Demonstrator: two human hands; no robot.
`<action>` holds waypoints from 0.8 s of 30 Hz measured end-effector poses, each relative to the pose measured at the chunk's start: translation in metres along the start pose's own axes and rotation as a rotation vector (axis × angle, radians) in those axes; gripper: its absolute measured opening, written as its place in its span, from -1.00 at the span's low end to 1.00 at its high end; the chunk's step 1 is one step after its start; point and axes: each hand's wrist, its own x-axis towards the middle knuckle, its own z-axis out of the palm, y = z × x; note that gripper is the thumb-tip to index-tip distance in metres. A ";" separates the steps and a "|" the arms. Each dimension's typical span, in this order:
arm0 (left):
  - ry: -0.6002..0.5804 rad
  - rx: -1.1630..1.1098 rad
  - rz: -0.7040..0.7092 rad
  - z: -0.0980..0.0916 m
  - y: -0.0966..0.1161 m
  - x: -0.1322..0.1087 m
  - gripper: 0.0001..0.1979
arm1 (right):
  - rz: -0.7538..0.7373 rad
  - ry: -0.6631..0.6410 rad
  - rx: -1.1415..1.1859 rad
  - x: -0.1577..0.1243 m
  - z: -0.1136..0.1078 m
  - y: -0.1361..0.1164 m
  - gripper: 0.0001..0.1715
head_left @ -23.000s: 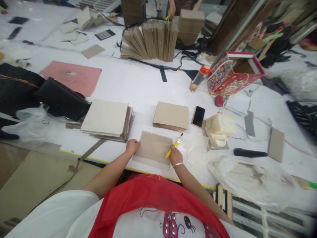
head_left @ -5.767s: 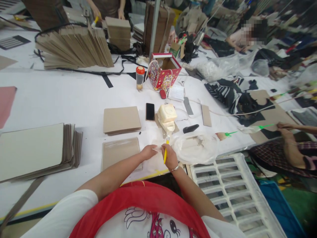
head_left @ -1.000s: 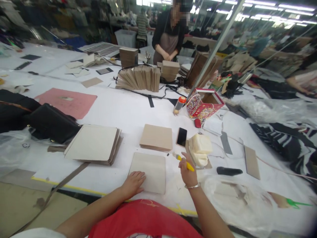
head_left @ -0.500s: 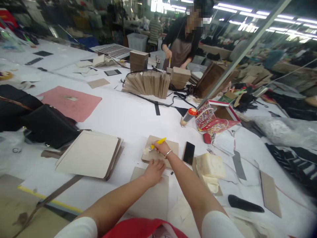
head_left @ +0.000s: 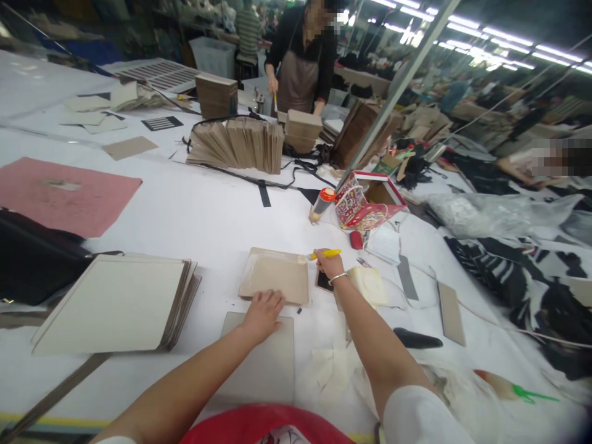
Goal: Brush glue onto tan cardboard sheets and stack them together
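My right hand (head_left: 329,264) is closed around a brush with a yellow handle (head_left: 329,253). Its bristles touch the upper right edge of a small stack of tan boards (head_left: 272,276). A wet-looking streak runs along the top board's far edge. With fingers spread, my left hand (head_left: 263,316) lies flat on the near edge of that stack. Below this hand lies a grey-beige panel (head_left: 259,364), partly covered by my wrist. A phone (head_left: 324,281) is half hidden under my right hand, beside a cream-coloured block (head_left: 369,285).
To the left stands a stack of large pale boards (head_left: 115,302). A red patterned bag (head_left: 365,206) and an orange-lidded bottle (head_left: 322,205) stand near a slanted metal pole (head_left: 398,92). Across the table a person (head_left: 300,68) works behind fanned brown pieces (head_left: 240,145).
My right hand has swept the brush from the stack's left side to its right edge. My left hand stays on the near edge. The camera view has turned to the right.
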 end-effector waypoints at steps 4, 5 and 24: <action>-0.001 -0.008 -0.012 -0.001 0.003 -0.001 -0.40 | -0.422 -0.031 -0.279 -0.035 -0.009 0.012 -0.65; -0.003 -0.007 -0.014 -0.002 0.004 -0.002 -0.41 | -0.517 -0.083 -0.383 -0.050 -0.007 0.017 -0.65; 0.022 0.005 -0.172 0.019 0.032 0.023 -0.51 | -0.700 -0.142 -0.488 -0.127 0.059 -0.055 -0.60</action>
